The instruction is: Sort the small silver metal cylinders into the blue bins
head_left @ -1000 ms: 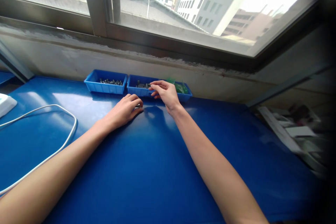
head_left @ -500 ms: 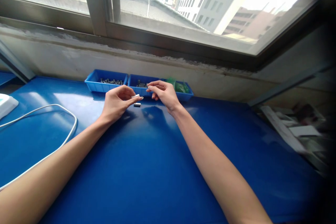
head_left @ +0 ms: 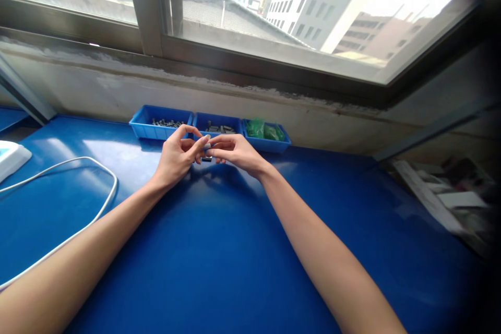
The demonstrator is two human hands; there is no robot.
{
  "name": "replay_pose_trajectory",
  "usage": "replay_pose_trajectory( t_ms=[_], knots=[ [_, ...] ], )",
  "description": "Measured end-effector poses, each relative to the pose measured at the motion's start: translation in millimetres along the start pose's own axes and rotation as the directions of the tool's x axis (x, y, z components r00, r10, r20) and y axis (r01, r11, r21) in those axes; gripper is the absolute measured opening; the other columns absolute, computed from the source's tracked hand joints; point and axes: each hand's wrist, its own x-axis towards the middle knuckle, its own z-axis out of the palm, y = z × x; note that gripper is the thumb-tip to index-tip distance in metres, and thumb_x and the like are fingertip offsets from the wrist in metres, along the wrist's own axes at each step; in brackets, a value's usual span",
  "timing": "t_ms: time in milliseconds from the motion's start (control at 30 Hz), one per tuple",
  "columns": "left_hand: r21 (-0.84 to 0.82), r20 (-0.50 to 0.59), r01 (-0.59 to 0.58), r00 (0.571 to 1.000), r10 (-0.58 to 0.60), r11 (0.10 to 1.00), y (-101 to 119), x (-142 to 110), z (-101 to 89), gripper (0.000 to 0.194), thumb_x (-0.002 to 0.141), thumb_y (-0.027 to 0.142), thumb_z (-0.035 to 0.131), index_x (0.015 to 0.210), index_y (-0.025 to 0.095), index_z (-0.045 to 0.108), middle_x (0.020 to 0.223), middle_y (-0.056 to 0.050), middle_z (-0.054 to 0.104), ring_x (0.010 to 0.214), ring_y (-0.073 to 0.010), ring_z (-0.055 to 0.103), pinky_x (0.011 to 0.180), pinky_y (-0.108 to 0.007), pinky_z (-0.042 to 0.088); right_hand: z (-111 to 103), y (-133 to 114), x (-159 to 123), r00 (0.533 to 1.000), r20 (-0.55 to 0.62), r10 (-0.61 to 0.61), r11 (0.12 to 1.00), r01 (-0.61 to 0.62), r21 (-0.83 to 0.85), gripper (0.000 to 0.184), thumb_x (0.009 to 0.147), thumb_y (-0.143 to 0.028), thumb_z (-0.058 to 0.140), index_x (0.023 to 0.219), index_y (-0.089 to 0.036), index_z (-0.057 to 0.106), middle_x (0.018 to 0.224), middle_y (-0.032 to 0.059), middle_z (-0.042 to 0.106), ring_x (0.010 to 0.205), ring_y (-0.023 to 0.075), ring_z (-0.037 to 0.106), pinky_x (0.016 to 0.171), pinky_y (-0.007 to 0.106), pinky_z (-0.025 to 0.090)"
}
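Fingers: left hand (head_left: 176, 155) pinches narrowly on a small pale piece (head_left: 207, 146); right hand (head_left: 239, 154) has its fingertips close together at the same piece, though whether they grip it cannot be told.
Pale piece: between the two hands, above the blue desk (head_left: 203, 250).
Dark piece (head_left: 206, 159): just below, at six o'clock, partly hidden by fingers.
Bin at ten o'clock (head_left: 151, 131): blue, holding many small bolt-like metal parts (head_left: 165, 122).
Bin at one o'clock (head_left: 221, 118): blue, grey longish pieces (head_left: 224, 129) loose inside, its front partly behind the hands.
Bin near three o'clock (head_left: 270, 146): blue, holding green plastic bags (head_left: 256, 129), their contents unclear.
Cable (head_left: 111, 193): white, curving across the desk at eight o'clock.
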Motion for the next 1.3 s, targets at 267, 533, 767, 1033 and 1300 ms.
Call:
replay_pose_trajectory(
  t_ms=[267, 533, 767, 1033, 1300],
  knots=[
    [0.006, 0.011, 0.012, 1.0, -0.012, 1.0, 1.7, -0.3, 1.0, 0.043, 0.08, 0.055, 0.076, 0.093, 0.023, 0.051, 0.054, 0.006, 0.06, 0.045, -0.0113, 0.055, 0.047, -0.02, 0.042, 3.4, 3.4, 1.9, 1.0, -0.003, -0.03, 0.994, 0.03, 0.106, 0.039, 0.072, -0.044, 0.082, 0.099, -0.016, 0.077, 0.08, 0.003, 0.075, 0.063, 0.0102, 0.06, 0.064, 0.024, 0.048],
    [0.595, 0.248, -0.381, 0.925, 0.288, 0.708, -4.5, -2.0, -13.8, 0.028, 0.098, 0.044, 0.054, 0.106, 0.021, 0.067, 0.102, -0.008, 0.074, 0.093, -0.0219, 0.068, 0.088, -0.035, 0.053, -10.9, 3.7, 6.6, 0.871, -0.473, -0.137, 0.989, 0.092, -0.117, 0.032, 0.073, -0.042, 0.079, 0.092, -0.017, 0.076, 0.077, 0.0037, 0.074, 0.062, 0.0132, 0.064, 0.06, 0.025, 0.053],
    [0.621, 0.548, -0.569, 0.807, 0.22, 0.539, -18.0, 0.2, -20.6, 0.029, 0.1, 0.035, 0.051, 0.11, 0.021, 0.074, 0.11, -0.008, 0.075, 0.102, -0.0244, 0.066, 0.095, -0.038, 0.053, -26.2, 11.0, 6.3, 0.814, -0.564, -0.138, 0.969, -0.006, -0.246, 0.03, 0.078, -0.037, 0.073, 0.099, -0.018, 0.076, 0.076, 0.0026, 0.073, 0.062, 0.0137, 0.067, 0.062, 0.026, 0.056],
    [0.605, 0.431, -0.489, 0.865, 0.258, 0.628, -17.1, 0.3, -20.7, 0.03, 0.1, 0.033, 0.051, 0.119, 0.022, 0.071, 0.113, -0.009, 0.072, 0.097, -0.0216, 0.069, 0.088, -0.034, 0.054, -20.6, 6.9, 8.3, 0.854, -0.504, -0.128, 0.986, 0.054, -0.158, 0.021, 0.077, -0.032, 0.071, 0.091, -0.018, 0.075, 0.074, 0.0022, 0.072, 0.061, 0.0128, 0.064, 0.061, 0.025, 0.055],
    [0.451, 0.199, -0.371, 0.929, 0.313, 0.812, -3.2, -1.5, -13.9, 0.021, 0.09, 0.037, 0.067, 0.096, 0.02, 0.077, 0.099, -0.007, 0.075, 0.085, -0.019, 0.071, 0.078, -0.029, 0.056, -20.1, 3.8, 7.3, 0.863, -0.494, -0.11, 0.991, 0.055, -0.124, 0.02, 0.075, -0.031, 0.069, 0.089, -0.017, 0.074, 0.076, 0.0028, 0.074, 0.06, 0.012, 0.062, 0.061, 0.025, 0.053]
  ],
)
